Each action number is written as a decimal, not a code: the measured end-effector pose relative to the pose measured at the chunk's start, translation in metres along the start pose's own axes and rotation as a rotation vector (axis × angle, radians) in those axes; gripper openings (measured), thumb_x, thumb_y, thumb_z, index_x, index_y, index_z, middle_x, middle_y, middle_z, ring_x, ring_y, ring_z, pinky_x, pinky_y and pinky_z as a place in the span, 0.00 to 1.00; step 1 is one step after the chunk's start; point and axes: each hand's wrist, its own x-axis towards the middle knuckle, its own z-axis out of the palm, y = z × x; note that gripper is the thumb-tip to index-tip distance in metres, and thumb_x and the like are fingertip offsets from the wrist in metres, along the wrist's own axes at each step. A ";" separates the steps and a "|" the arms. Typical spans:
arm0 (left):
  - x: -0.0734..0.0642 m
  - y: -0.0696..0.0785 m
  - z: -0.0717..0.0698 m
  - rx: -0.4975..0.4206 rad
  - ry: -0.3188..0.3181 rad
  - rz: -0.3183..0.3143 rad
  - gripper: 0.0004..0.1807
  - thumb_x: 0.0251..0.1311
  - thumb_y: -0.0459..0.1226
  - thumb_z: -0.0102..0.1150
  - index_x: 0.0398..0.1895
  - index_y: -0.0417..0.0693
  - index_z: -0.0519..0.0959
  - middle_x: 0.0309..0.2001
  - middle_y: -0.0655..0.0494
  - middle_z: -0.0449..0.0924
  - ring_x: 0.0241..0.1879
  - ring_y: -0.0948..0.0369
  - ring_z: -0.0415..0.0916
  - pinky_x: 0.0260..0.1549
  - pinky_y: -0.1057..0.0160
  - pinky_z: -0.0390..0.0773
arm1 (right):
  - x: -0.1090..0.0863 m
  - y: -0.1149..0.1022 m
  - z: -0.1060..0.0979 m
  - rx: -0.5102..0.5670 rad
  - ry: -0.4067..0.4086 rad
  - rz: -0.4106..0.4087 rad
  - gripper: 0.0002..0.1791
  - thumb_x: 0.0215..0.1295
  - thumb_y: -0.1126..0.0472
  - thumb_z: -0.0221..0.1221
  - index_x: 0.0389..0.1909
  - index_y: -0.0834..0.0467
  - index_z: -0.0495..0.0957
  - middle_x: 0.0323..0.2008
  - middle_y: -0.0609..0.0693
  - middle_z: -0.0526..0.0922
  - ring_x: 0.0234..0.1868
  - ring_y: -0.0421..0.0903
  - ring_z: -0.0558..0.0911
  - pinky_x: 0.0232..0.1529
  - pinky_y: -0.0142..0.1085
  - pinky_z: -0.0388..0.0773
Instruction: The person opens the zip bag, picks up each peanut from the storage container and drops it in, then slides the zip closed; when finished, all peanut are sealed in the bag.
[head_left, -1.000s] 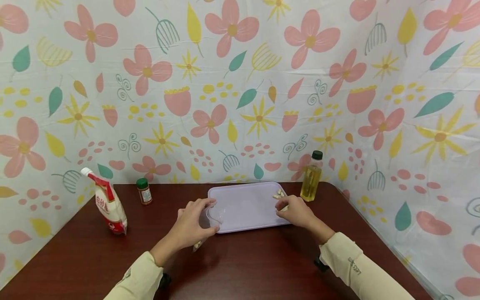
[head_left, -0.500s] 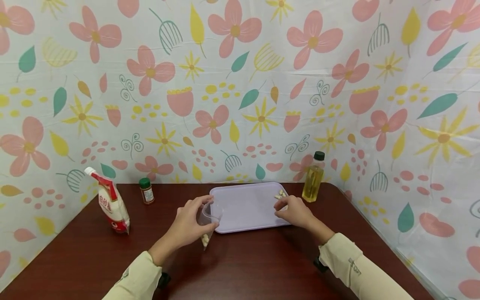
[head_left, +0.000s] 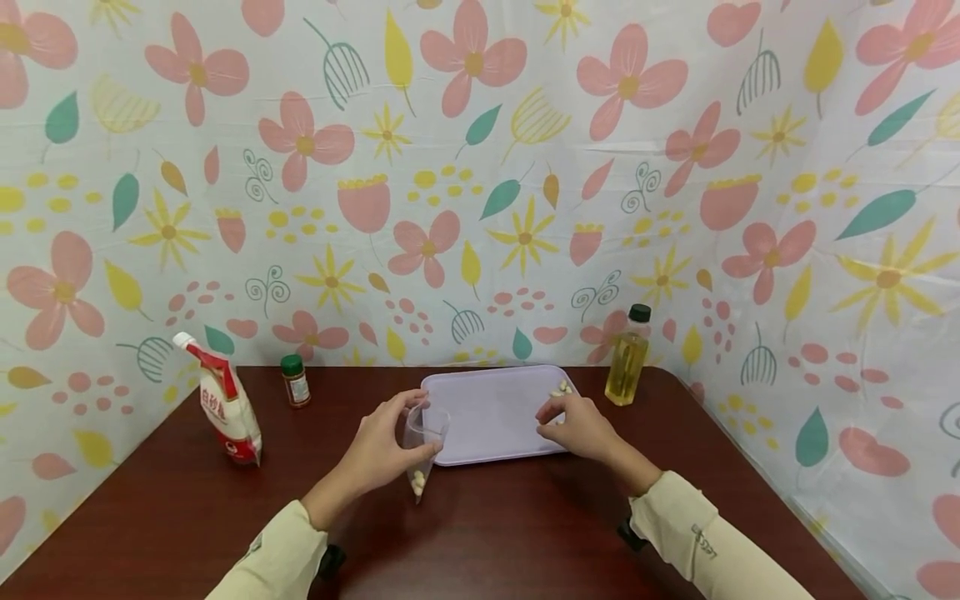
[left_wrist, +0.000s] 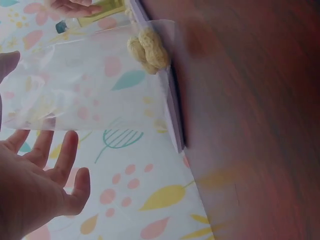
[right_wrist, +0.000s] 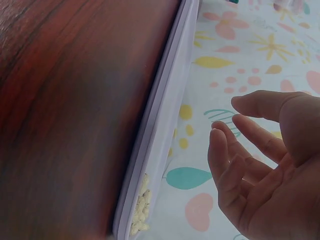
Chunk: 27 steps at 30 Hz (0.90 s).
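My left hand [head_left: 386, 442] holds a clear plastic bag [head_left: 422, 442] by its upper part, thumb and fingers spread on either side of the mouth. A few peanuts [left_wrist: 148, 50] lie in the bag's low corner, which hangs just in front of the lilac tray [head_left: 487, 408]. Over the tray's right part is my right hand [head_left: 577, 425], its fingers bent loosely. The right wrist view shows a gap between thumb and index finger, with nothing seen in it. Several more peanuts [right_wrist: 141, 207] lie at the tray's right end, partly behind that hand in the head view.
An oil bottle [head_left: 627, 358] with a dark cap stands right of the tray. At the left are a green-capped spice jar [head_left: 296, 382] and a red and white sugar pouch [head_left: 227, 408]. A flowered cloth [head_left: 450, 208] hangs behind the dark wooden table [head_left: 495, 525].
My left hand has moved slightly right, and the bag has swung from a slant to hanging more upright, its peanuts now plainer. My right hand has shifted left from the tray's right end.
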 end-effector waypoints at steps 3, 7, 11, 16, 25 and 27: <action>-0.001 -0.001 0.003 -0.078 -0.007 -0.024 0.37 0.51 0.45 0.75 0.65 0.52 0.70 0.57 0.56 0.79 0.59 0.55 0.72 0.57 0.42 0.68 | -0.001 0.002 0.000 -0.002 -0.001 -0.009 0.04 0.58 0.62 0.68 0.34 0.56 0.86 0.35 0.49 0.87 0.33 0.43 0.82 0.32 0.37 0.77; -0.001 -0.001 0.004 -0.155 0.008 -0.036 0.36 0.53 0.45 0.74 0.65 0.53 0.69 0.57 0.57 0.79 0.59 0.54 0.72 0.55 0.43 0.70 | -0.002 0.003 0.000 0.018 -0.001 -0.020 0.03 0.58 0.63 0.68 0.34 0.56 0.86 0.34 0.50 0.87 0.37 0.47 0.83 0.35 0.39 0.78; 0.002 0.000 0.005 -0.164 0.024 -0.044 0.36 0.53 0.44 0.74 0.65 0.55 0.69 0.57 0.60 0.78 0.58 0.55 0.72 0.53 0.45 0.71 | -0.002 0.004 -0.001 0.042 -0.006 -0.037 0.04 0.58 0.64 0.67 0.34 0.58 0.86 0.34 0.50 0.87 0.38 0.48 0.83 0.36 0.39 0.78; 0.005 0.002 0.006 -0.182 0.015 -0.044 0.35 0.55 0.43 0.73 0.66 0.55 0.69 0.58 0.58 0.78 0.60 0.54 0.71 0.53 0.45 0.70 | -0.001 0.005 -0.003 0.023 0.017 -0.043 0.03 0.58 0.64 0.67 0.34 0.58 0.86 0.33 0.50 0.87 0.39 0.50 0.83 0.36 0.40 0.78; 0.006 0.001 0.002 -0.149 -0.014 -0.087 0.37 0.54 0.44 0.73 0.67 0.55 0.68 0.58 0.56 0.78 0.62 0.54 0.70 0.57 0.41 0.68 | -0.001 0.015 -0.007 0.034 0.023 0.013 0.04 0.60 0.61 0.67 0.34 0.57 0.86 0.34 0.48 0.86 0.41 0.50 0.83 0.38 0.40 0.79; 0.007 0.001 0.001 -0.119 -0.017 -0.078 0.37 0.54 0.44 0.73 0.67 0.54 0.69 0.57 0.56 0.79 0.62 0.54 0.70 0.57 0.41 0.68 | -0.001 0.019 -0.008 0.030 0.023 0.029 0.04 0.60 0.61 0.67 0.34 0.57 0.86 0.35 0.49 0.86 0.41 0.51 0.83 0.38 0.41 0.79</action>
